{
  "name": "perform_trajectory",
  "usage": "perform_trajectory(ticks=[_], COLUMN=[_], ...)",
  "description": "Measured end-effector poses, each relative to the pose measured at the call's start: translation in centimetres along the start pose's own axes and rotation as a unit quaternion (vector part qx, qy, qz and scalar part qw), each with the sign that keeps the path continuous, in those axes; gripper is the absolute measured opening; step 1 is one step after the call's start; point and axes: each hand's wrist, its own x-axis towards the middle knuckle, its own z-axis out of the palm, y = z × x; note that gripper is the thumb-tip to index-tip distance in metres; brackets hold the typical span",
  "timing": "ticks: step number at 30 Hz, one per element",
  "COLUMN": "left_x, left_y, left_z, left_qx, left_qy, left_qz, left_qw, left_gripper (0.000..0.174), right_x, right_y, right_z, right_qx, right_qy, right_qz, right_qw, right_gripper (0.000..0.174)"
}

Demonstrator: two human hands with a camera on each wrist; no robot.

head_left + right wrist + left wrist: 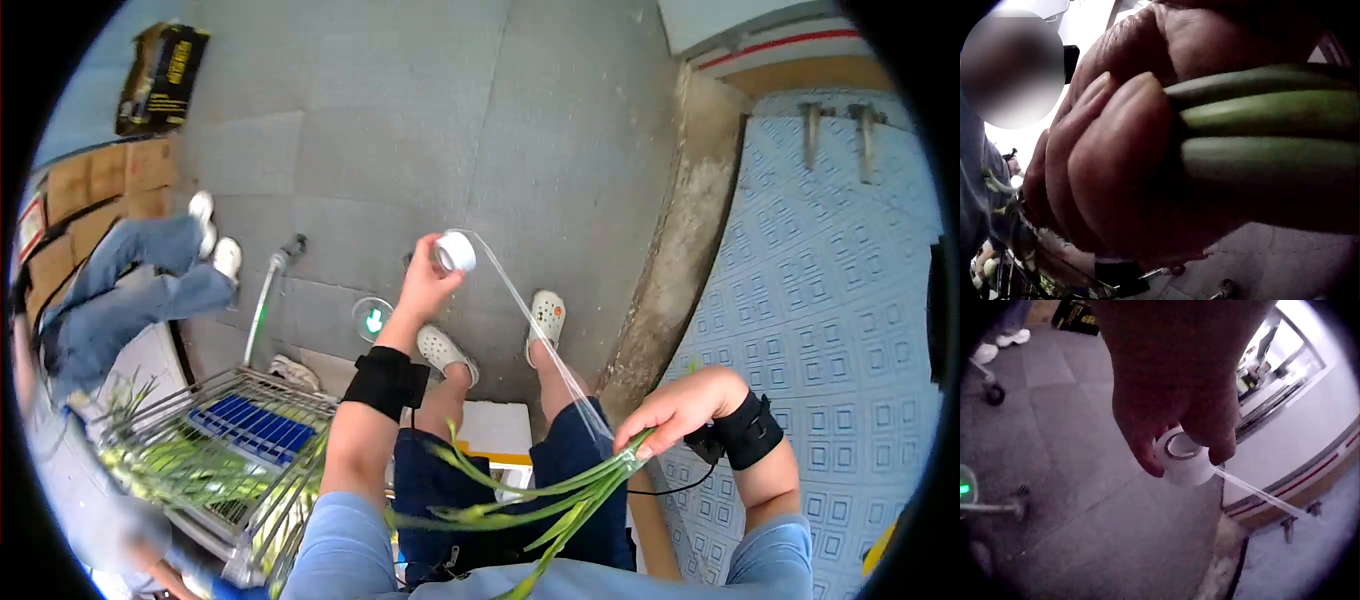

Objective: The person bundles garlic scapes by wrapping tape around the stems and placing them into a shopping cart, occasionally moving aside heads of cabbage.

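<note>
My left hand (425, 285) grips a roll of clear tape (456, 251) out ahead of my knees, and in the left wrist view fingers and thumb sit on either side of the roll (1186, 464). From it a strip of tape (530, 315) runs taut down to a bunch of long green stalks (560, 500). My right hand (690, 408) holds that bunch near one end, and the tape meets the stalks at the fingertips. Loose leafy ends spread left over my lap. In the right wrist view curled fingers wrap the thick stalks (1266, 115).
A wire cart (270, 390) with more greens and a blue panel stands at the left. Beyond it are another person's legs (150, 280), cardboard boxes (105, 185) and a black box (165, 80). A patterned blue surface (830, 330) lies right, past a concrete ledge (665, 260).
</note>
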Motion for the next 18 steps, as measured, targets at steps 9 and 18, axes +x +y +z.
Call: perform_trajectory(ticks=[9,18], left_x=[-21.2,-49.7], left_y=[40.3,43.1], left_z=[-2.4,0.1], left_qx=[-0.368,-0.329], left_qy=[-0.05,-0.407], left_qz=[0.352,0.178], left_qw=[0.859,0.833], left_gripper=[0.06,0.096], right_x=[-2.1,-9.6], right_y=[-9.8,-22.1], right_z=[12.1,22.3], right_qx=[-0.267,0.011], right_qy=[0.352,0.601], right_qz=[0.045,-0.251], right_qw=[0.896,0.759], right_gripper=[0.031,0.015])
